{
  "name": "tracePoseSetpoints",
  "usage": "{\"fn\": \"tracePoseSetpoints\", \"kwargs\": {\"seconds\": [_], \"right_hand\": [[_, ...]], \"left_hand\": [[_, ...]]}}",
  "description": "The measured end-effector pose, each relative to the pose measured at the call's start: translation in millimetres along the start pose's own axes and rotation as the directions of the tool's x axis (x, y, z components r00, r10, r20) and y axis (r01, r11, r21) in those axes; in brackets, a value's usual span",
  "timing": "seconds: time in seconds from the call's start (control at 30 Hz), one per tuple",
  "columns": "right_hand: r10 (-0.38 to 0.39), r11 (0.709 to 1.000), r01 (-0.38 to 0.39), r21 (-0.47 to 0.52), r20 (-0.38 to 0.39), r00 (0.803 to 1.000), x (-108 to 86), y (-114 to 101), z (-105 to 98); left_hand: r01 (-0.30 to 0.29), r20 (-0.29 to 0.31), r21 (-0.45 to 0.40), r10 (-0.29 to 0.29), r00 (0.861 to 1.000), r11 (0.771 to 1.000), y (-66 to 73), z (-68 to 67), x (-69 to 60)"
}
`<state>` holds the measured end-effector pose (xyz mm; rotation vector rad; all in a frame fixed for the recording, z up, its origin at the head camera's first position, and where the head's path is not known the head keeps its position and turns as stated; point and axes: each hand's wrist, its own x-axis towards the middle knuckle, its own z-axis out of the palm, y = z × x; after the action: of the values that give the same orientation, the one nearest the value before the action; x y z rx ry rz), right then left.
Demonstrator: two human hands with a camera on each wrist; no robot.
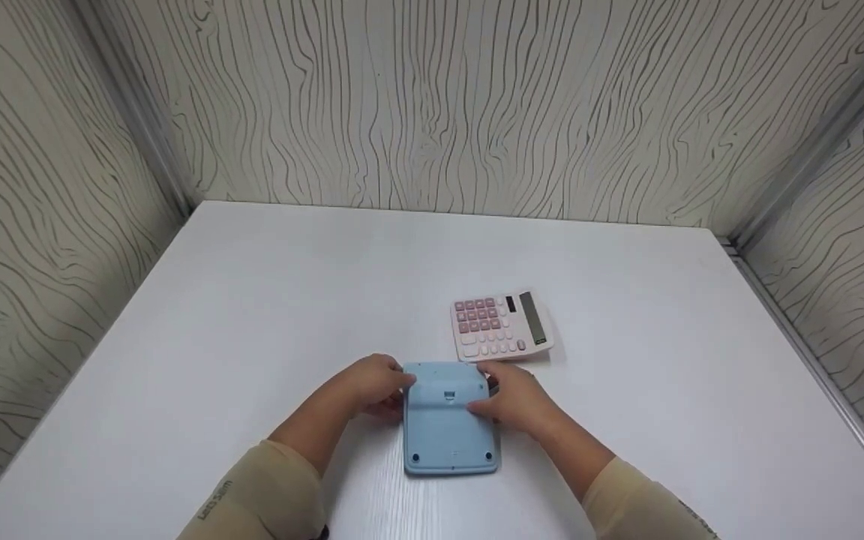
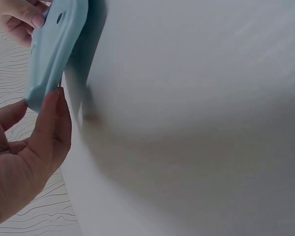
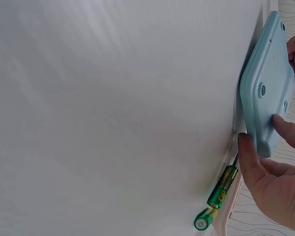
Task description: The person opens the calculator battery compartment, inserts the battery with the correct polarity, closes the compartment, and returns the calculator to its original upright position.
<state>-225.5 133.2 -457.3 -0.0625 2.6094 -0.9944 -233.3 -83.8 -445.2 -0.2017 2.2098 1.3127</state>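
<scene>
A light-blue calculator [image 1: 448,431] is back side up in front of me, showing its battery cover and small dark feet; its keys are hidden. My left hand [image 1: 379,386] pinches its far left edge between thumb and fingers, as the left wrist view also shows with that hand [image 2: 27,152]. On the opposite edge, my right hand [image 1: 516,397] grips it, thumb on the back and fingers at the side. Two green batteries, a nearer one [image 3: 222,187] and another [image 3: 204,219], lie on the table beside my right hand.
A white calculator [image 1: 488,347] with pink keys lies face up just beyond the blue one, turned sideways. The white table [image 1: 252,300] meets wood-patterned panels [image 1: 432,112] at the back and both sides.
</scene>
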Motion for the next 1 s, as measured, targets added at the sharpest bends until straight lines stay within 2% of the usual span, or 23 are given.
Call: {"fn": "tracePoseSetpoints", "kwargs": {"seconds": [0.17,0.4,0.77,1.0], "right_hand": [[0.007,1.000,-0.007,-0.017,-0.008,1.000,-0.3,-1,0],[-0.047,0.996,0.044,-0.083,-0.040,0.998,-0.9,0,1],[-0.013,0.992,0.005,-0.127,-0.061,0.998,-1.3,-2,4],[-0.010,0.988,0.001,-0.153,-0.055,0.998,-0.7,-2,5]], "left_hand": [[0.000,-0.009,0.011,0.000,1.000,1.000,-1.8,1.2,2.1],[0.000,-0.030,0.048,0.001,1.000,0.999,-3.6,2.9,5.2],[0.017,-0.047,0.055,-0.014,0.999,0.998,-4.9,4.2,10.7],[0.026,-0.068,0.095,-0.019,0.998,0.995,-6.6,4.4,14.2]]}}
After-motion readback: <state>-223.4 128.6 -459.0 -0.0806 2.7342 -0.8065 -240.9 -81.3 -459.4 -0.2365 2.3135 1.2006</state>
